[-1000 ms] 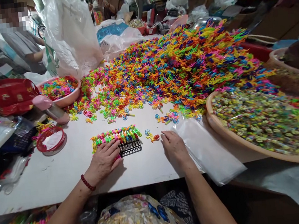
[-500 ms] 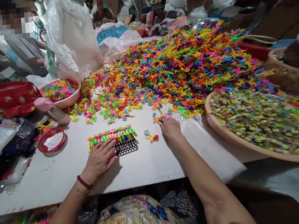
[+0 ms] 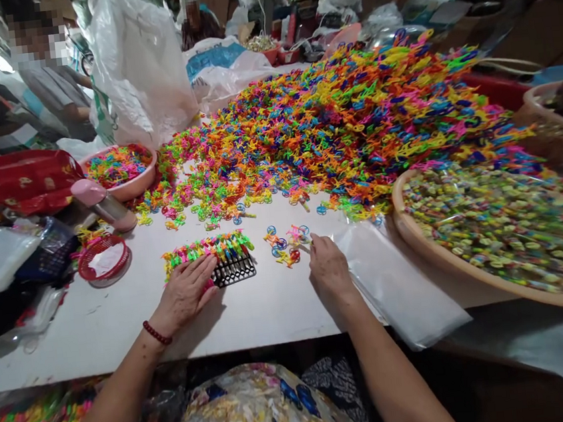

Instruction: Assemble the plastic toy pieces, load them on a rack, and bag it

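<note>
My left hand (image 3: 186,288) lies flat, fingers stretched, over the left part of a black plastic rack (image 3: 238,274). Rows of small bright plastic toy pieces (image 3: 225,246) stand in the rack; its near right part shows bare slots. To the right, my right hand (image 3: 330,264) is low over the white table (image 3: 272,313), fingers bent together. Its fingertips pinch at the pale end of a pink plastic toy piece (image 3: 296,233); the exact grip is partly hidden. Beside it lie several loose pieces (image 3: 279,243) in blue, orange and yellow with round rings.
A large heap of coloured plastic pieces (image 3: 353,123) covers the table's back. At right stand a wide tub (image 3: 401,215) of small wrapped bits and flat clear bags (image 3: 400,286). At left are a pink-lidded flask (image 3: 104,204), a red basket (image 3: 128,257) and a pink basin (image 3: 145,180). A person (image 3: 55,94) stands beyond.
My right hand has moved back toward me from the heap's edge, and more pieces now lie by the loose ones. My left hand stays on the rack. The view has shifted slightly.
</note>
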The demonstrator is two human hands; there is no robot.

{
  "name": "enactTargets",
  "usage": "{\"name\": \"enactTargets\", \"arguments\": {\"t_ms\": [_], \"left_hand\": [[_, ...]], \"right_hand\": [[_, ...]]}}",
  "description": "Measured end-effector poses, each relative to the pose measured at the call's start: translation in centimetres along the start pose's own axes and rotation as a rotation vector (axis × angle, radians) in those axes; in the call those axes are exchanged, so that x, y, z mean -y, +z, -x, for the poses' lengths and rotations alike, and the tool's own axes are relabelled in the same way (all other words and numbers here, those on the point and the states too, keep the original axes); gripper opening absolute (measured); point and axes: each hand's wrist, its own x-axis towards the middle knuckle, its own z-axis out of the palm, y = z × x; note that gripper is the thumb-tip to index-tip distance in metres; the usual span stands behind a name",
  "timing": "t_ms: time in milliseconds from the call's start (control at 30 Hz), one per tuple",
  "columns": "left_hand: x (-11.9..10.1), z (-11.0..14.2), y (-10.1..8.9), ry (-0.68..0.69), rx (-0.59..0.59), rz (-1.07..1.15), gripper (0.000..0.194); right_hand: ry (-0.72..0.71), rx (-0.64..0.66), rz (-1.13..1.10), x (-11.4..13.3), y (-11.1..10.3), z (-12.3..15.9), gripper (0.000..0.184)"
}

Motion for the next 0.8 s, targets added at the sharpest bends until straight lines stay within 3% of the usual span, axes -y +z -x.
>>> {"name": "enactTargets", "arguments": {"t_ms": [100, 233, 367, 467, 567, 667, 800], "left_hand": [[0.0, -0.1, -0.1, -0.018, 0.026, 0.014, 0.057], [0.3, -0.1, -0.2, -0.028, 0.038, 0.072, 0.059], [0.5, -0.1, -0.5, -0.025, 0.059, 0.141, 0.067], [0.5, -0.1, -0.5, -0.039, 0.053, 0.175, 0.065], [0.5, 0.0, -0.4, -0.046, 0.027, 0.197, 0.066], [0.5, 0.0, -0.3, -0.046, 0.011, 0.212, 0.069], [0.6, 0.0, -0.2, -0.044, -0.003, 0.22, 0.069]], "right_hand": [[0.081, -0.008, -0.29, 1.8, -0.6, 0.7, 0.033], [0.274, 0.209, -0.834, 5.4, -0.1, 2.1, 0.031], [0.28, 0.373, -1.103, 10.2, 1.8, 3.4, 0.031], [0.222, 0.488, -1.145, 13.9, 3.2, 4.1, 0.031], [0.06, 0.464, -1.025, 16.5, 4.3, 4.4, 0.024], [-0.15, 0.384, -0.895, 17.6, 5.5, 4.4, 0.021], [-0.311, 0.378, -0.85, 17.7, 7.0, 4.2, 0.015]]}}
